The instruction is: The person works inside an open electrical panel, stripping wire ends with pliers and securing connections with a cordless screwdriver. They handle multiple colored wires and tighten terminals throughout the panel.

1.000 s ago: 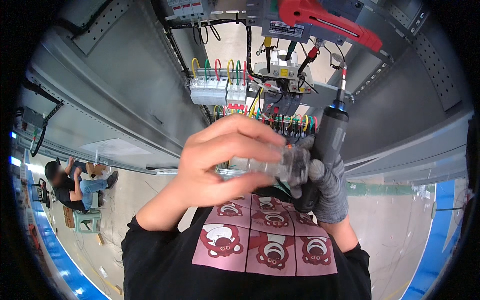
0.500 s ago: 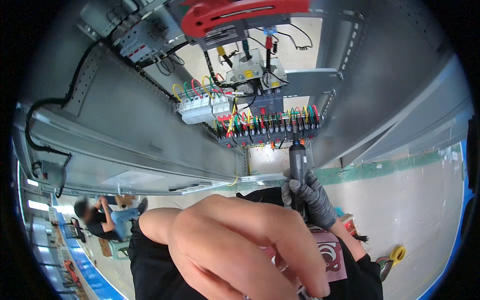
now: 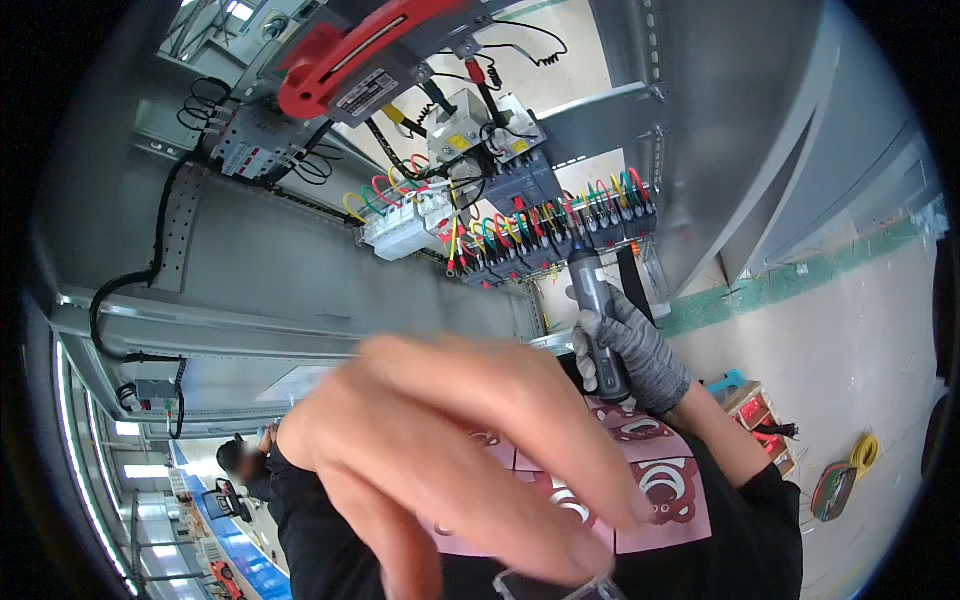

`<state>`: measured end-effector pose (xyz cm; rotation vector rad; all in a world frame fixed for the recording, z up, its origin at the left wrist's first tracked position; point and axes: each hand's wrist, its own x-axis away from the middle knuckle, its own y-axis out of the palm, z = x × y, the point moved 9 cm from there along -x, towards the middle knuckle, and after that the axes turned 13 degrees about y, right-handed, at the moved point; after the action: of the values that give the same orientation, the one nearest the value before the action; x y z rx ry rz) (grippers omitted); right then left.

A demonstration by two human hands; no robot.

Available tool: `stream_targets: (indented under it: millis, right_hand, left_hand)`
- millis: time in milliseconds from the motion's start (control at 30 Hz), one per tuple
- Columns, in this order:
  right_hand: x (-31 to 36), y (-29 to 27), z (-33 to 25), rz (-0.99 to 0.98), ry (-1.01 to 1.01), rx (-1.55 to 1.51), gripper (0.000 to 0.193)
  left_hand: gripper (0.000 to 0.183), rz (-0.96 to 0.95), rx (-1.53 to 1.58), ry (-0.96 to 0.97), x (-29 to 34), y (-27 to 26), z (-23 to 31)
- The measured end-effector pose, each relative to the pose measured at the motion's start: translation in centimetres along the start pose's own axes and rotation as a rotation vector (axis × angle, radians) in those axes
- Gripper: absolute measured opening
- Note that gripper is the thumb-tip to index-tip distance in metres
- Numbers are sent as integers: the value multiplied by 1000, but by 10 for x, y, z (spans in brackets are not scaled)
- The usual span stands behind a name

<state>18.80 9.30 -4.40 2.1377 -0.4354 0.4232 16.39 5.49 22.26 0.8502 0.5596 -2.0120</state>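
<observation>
My right hand (image 3: 635, 350), in a grey knitted glove, is wrapped round a dark grey electric screwdriver (image 3: 597, 300). The tool's tip reaches the row of small breakers (image 3: 530, 245), where red, yellow and green wires enter black-sleeved terminals. Close to the camera, my bare left hand (image 3: 470, 440) looms large and somewhat blurred. Its fingers are bent but apart, pointing down and to the right. Beside its fingertips, at the lower edge, shows part of a clear-framed object (image 3: 545, 588); I cannot tell whether they touch it.
A grey metal cabinet (image 3: 280, 290) surrounds the wiring. Inside are a large red-handled switch (image 3: 340, 60) and white breakers (image 3: 405, 230). A box with red contents (image 3: 760, 415) and a yellow coil (image 3: 864, 455) lie on the floor at right. Another person (image 3: 245, 460) is at far left.
The view has turned, tilting the cabinet. My left hand's fingers have spread apart somewhat. The right hand still holds the screwdriver at the breaker row, its tip now nearer the row's middle.
</observation>
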Motion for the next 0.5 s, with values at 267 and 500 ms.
stream_targets:
  millis: [267, 500]
  right_hand:
    - [-27, 11, -9, -187, -154, -142, 31]
    - [-35, 7, -18, -142, -123, -236, 39]
  left_hand:
    - [14, -780, -1748, -280, 54, -129, -75]
    - [14, -987, -1777, -193, 73, -152, -93]
